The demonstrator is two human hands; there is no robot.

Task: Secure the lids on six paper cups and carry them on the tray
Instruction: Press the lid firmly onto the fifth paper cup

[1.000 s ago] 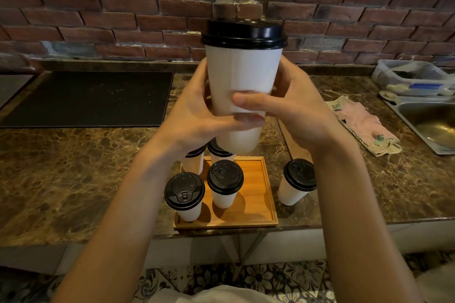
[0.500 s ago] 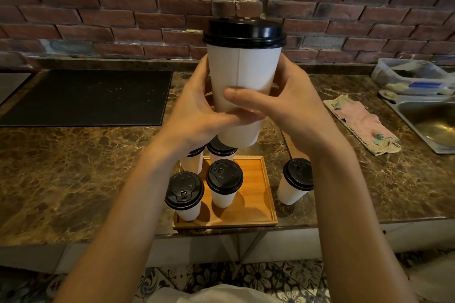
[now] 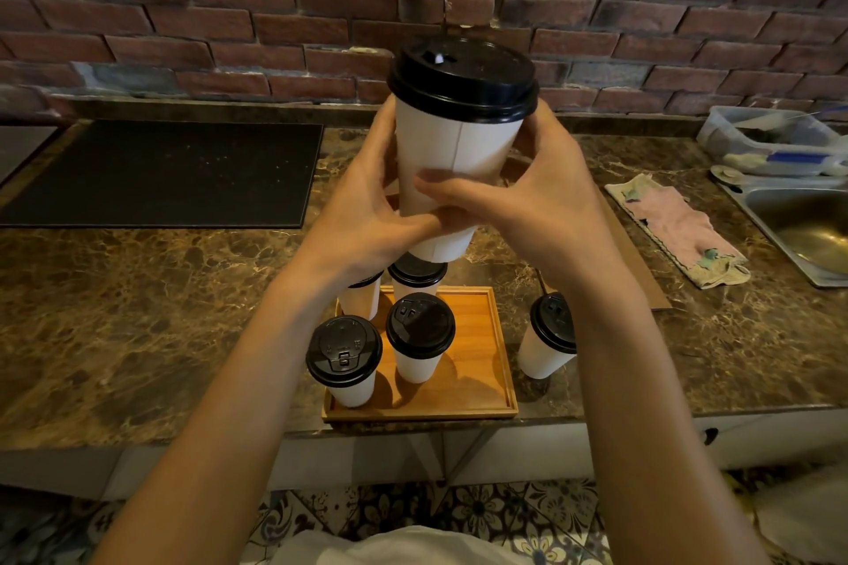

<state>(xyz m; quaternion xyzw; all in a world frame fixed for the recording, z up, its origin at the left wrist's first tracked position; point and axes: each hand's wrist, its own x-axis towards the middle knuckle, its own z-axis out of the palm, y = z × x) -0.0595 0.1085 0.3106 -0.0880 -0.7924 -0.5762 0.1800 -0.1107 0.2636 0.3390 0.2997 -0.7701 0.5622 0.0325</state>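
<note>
White paper and black plastic fill the middle of the view: both hands hold one tall lidded cup (image 3: 454,161) in the air above the wooden tray (image 3: 477,399). The left hand (image 3: 362,216) wraps its side, thumb across the lower wall; the right hand (image 3: 527,206) closes round the other side, thumb laid over the front. Over the last second the cup has come down a little and tipped toward the camera, so the top of its black lid (image 3: 463,73) and the sip hole now show, where before only the lid's rim was seen side on. The grip is much as it was. I read this as a check that the lid sits snug all round; its rim looks even against the paper wall, though the far side is hidden.

The tray stands at the near edge of the desk (image 3: 137,312). Four lidded cups are on it: two in front (image 3: 344,362) (image 3: 420,337) and two behind (image 3: 417,278), those partly hidden by the left wrist. A fifth lidded cup (image 3: 548,337) stands on the desk just beside the tray's right edge. The raised one makes six, all capped as far as can be seen. What seems left is to set this cup and the outside one onto the tray's bare right half, then lift it.
</note>
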